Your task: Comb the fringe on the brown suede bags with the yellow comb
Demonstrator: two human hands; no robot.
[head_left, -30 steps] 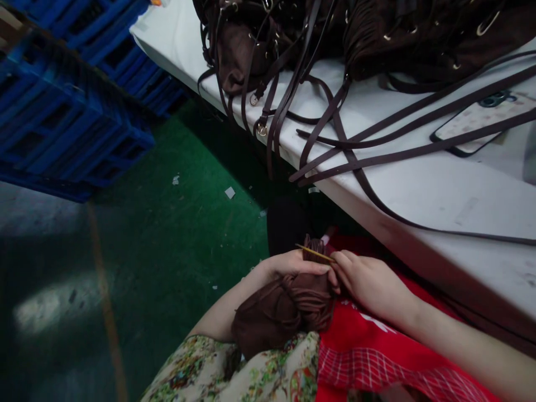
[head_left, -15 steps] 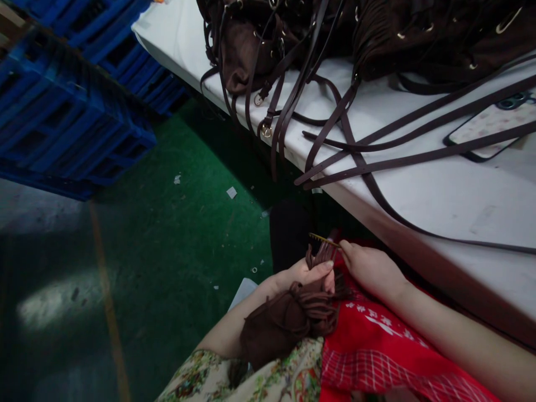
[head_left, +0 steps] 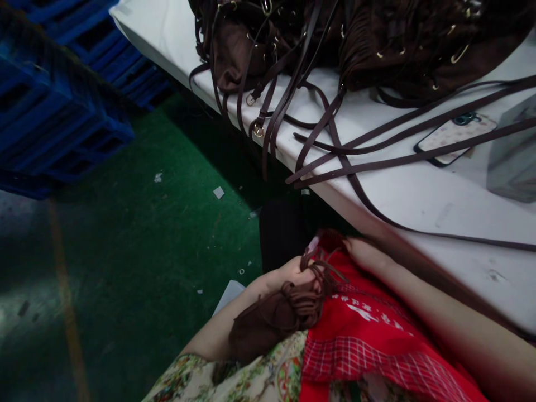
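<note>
My left hand is closed around a dark brown fringed suede piece that lies across my lap, its tassel strands poking up past my fingers. My right hand is just to the right of it, over the red apron and close under the table edge. That hand is blurred and its fingertips are hard to read. The thin yellow comb seen earlier does not show.
A white table carries a pile of brown fringed bags, long brown straps hanging over its edge, a phone and a grey translucent bag. Blue plastic pallets stand on the green floor at left.
My right hand has drawn the comb up off the fringe and moved away toward the table edge; the comb is now out of sight. My left hand keeps its hold.
</note>
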